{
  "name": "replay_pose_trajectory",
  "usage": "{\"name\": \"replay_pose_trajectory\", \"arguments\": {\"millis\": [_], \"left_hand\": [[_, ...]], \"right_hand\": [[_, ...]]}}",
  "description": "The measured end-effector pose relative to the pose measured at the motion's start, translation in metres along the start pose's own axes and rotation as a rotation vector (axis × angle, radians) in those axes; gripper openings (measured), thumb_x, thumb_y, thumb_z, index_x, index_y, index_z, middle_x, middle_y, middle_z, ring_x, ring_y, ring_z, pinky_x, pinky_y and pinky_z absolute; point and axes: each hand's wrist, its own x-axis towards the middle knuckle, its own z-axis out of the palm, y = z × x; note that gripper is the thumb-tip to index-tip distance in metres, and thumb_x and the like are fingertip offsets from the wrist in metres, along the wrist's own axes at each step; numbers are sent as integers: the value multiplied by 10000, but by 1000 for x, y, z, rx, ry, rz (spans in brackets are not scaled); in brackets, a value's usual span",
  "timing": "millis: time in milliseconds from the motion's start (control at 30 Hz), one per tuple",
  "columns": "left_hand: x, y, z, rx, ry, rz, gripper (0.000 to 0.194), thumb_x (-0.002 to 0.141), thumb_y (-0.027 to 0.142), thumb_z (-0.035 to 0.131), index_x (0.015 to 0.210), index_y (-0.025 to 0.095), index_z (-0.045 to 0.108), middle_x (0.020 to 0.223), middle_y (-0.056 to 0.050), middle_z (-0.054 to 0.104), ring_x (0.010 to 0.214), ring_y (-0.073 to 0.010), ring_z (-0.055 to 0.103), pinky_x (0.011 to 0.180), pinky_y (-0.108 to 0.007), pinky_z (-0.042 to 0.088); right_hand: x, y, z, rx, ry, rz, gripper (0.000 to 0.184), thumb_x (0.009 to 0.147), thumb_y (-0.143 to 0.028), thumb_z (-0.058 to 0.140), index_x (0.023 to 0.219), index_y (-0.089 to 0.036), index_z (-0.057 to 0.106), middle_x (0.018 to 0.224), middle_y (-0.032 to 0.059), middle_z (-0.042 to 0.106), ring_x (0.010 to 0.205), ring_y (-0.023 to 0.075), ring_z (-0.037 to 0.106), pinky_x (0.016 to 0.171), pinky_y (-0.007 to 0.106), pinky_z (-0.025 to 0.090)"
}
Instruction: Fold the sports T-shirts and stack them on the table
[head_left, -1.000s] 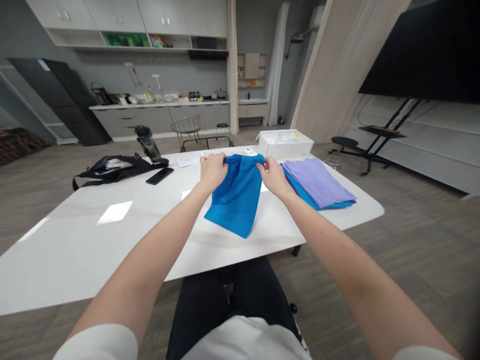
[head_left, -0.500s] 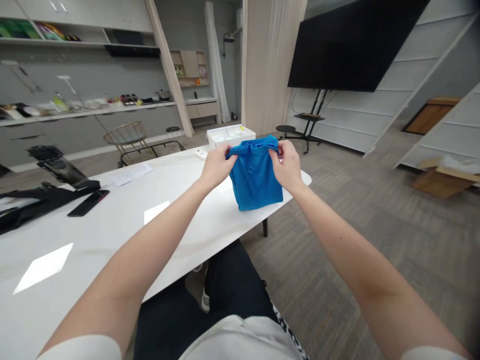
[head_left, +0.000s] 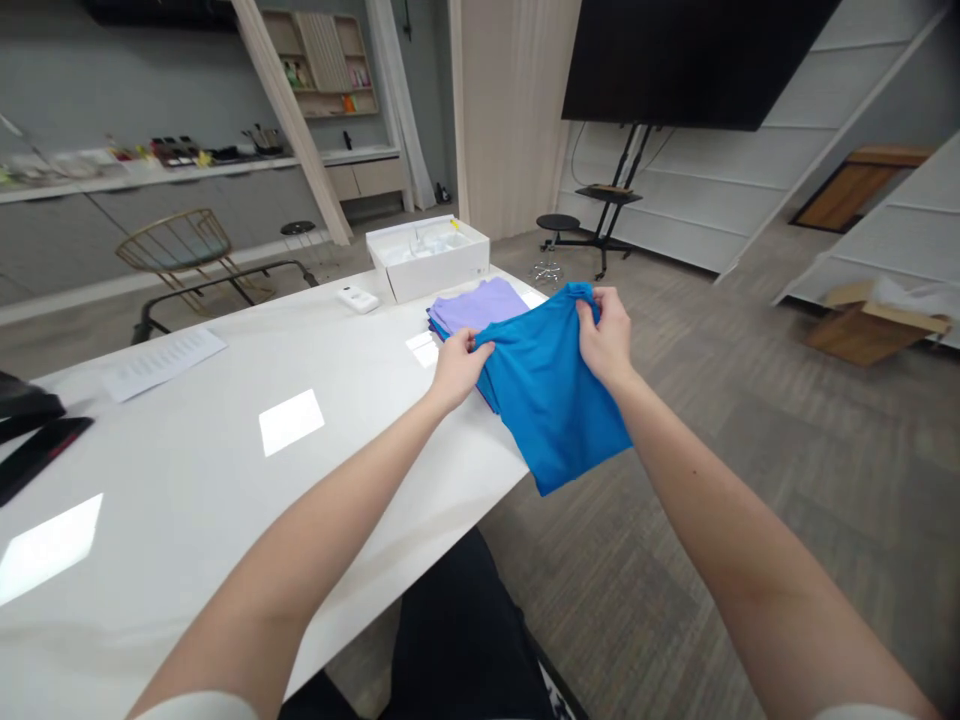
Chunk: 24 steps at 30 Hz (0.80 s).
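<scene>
A blue cloth (head_left: 562, 400), possibly a folded garment, hangs between my two hands over the table's right edge. Its upper left corner is pinched by my left hand (head_left: 459, 372), closed with thumb and fingers together. At the upper right corner, my right hand (head_left: 606, 338) grips the cloth in the same way. The cloth sags with creases and its lower edge hangs beyond the tabletop. Just behind it lies a stack of folded cloths with a purple cloth (head_left: 480, 305) on top; the blue cloth hides part of this stack.
On the white table (head_left: 360, 430) stand a white box (head_left: 435, 270) with items inside, a small white device (head_left: 358, 299) and a printed sheet (head_left: 165, 362). A dark phone (head_left: 45, 450) lies at far left. Beyond are a chair (head_left: 176, 250), a stool (head_left: 557, 224) and a cardboard box (head_left: 874, 320).
The blue cloth has moved right and nearer, hanging wider and tilted. My left hand is now lower than my right. The purple cloth stack has come into view as my head turned.
</scene>
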Motion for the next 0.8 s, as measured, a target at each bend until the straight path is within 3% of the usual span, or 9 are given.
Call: {"name": "replay_pose_trajectory", "arguments": {"millis": [100, 200, 333, 400, 467, 533, 600, 700, 800], "left_hand": [[9, -10, 10, -154, 8, -7, 113, 823, 303, 662, 882, 209, 638, 763, 15, 667, 735, -163, 620, 682, -272, 484], [31, 16, 5, -243, 72, 92, 116, 824, 302, 673, 892, 213, 641, 815, 17, 682, 775, -155, 635, 718, -269, 501], [97, 34, -15, -246, 191, 112, 102, 841, 297, 645, 891, 211, 621, 797, 22, 643, 784, -153, 641, 721, -272, 519], [138, 13, -24, -215, 201, 6, 107, 838, 301, 632, 889, 210, 611, 736, 24, 598, 728, -155, 631, 671, -275, 515], [170, -25, -30, -137, 182, -176, 117, 814, 291, 639, 890, 206, 610, 697, 17, 588, 698, -172, 626, 637, -293, 513], [186, -68, -33, 25, 159, -373, 144, 789, 252, 655, 918, 195, 623, 753, -15, 640, 777, -210, 656, 692, -333, 539], [184, -101, -35, 237, 181, -458, 244, 801, 227, 657, 1041, 194, 632, 957, -66, 703, 953, -246, 673, 837, -378, 556], [168, -115, -31, 536, 298, -252, 374, 914, 233, 549, 1286, 201, 576, 1337, -137, 621, 1261, -289, 577, 1075, -452, 471], [158, -101, -12, 640, 227, 145, 445, 999, 217, 384, 1422, 203, 519, 1497, -132, 522, 1412, -266, 467, 1205, -431, 351]], "right_hand": [[12, 15, 14, 12, 1, 24, 318, 1036, -485, 436, 1135, -222, 587, 1036, 83, 665, 1018, 256, 624, 941, 426, 494], [54, 15, 20, 46, 80, -51, 371, 1051, -529, 411, 1147, -217, 588, 1025, 81, 660, 991, 249, 636, 932, 436, 500], [132, 17, 52, 67, 66, -166, 459, 1058, -598, 363, 1193, -229, 601, 1085, 89, 665, 1048, 259, 644, 971, 469, 492], [158, 26, 88, 32, -38, -167, 474, 1060, -593, 366, 1238, -221, 600, 1119, 95, 671, 1109, 276, 635, 998, 480, 481], [162, 37, 133, -35, -196, -111, 452, 1057, -548, 414, 1285, -204, 598, 1174, 115, 677, 1162, 302, 615, 1017, 495, 474], [148, 48, 174, -141, -402, 20, 430, 1042, -480, 468, 1335, -195, 599, 1278, 153, 657, 1205, 330, 596, 1031, 520, 471], [126, 55, 202, -251, -574, 167, 488, 1021, -442, 498, 1439, -195, 551, 1423, 189, 582, 1291, 371, 543, 1059, 579, 446], [102, 51, 216, -236, -622, 137, 538, 1019, -425, 478, 1506, -199, 515, 1540, 169, 499, 1388, 370, 463, 1129, 577, 392], [96, 39, 215, -89, -604, -26, 515, 1050, -440, 406, 1485, -211, 559, 1573, 109, 490, 1443, 295, 424, 1208, 469, 329]]}}
